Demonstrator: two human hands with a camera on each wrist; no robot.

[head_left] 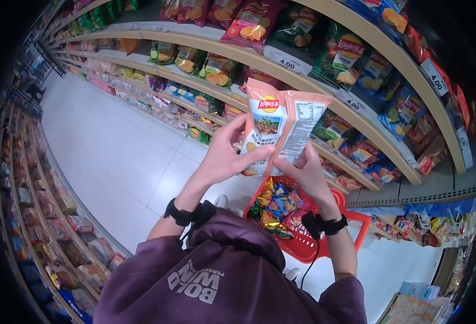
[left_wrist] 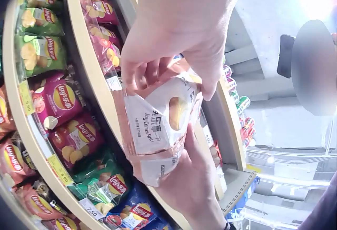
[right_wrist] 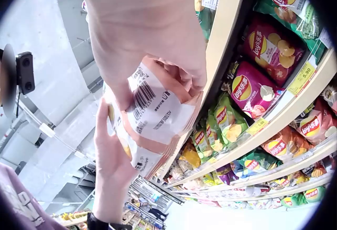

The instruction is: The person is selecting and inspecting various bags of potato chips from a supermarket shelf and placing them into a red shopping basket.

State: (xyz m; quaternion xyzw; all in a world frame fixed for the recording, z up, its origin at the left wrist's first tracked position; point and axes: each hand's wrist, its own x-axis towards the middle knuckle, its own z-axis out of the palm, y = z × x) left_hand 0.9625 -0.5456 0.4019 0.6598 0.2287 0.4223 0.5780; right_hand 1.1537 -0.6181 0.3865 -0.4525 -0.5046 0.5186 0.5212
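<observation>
With our left hand (head_left: 224,154), fingers curled behind, thumb across the front, we grip one pink-and-white Lay's bag (head_left: 289,119); our right hand (head_left: 307,174) pinches its lower right side, fingers bent; one red basket (head_left: 301,244) sits below

1. Is a chip bag (head_left: 287,127), glossy, salmon-pink and white, with a red-and-yellow Lay's logo.
2. Shows a dish photo on one panel, a printed table and dense small text on the other, and a barcode near one end.
3. Looks puffed, creased, and crimped along the top.
4. Is held up partly above the red basket (head_left: 363,220), beside the shelf (head_left: 273,68).
</observation>
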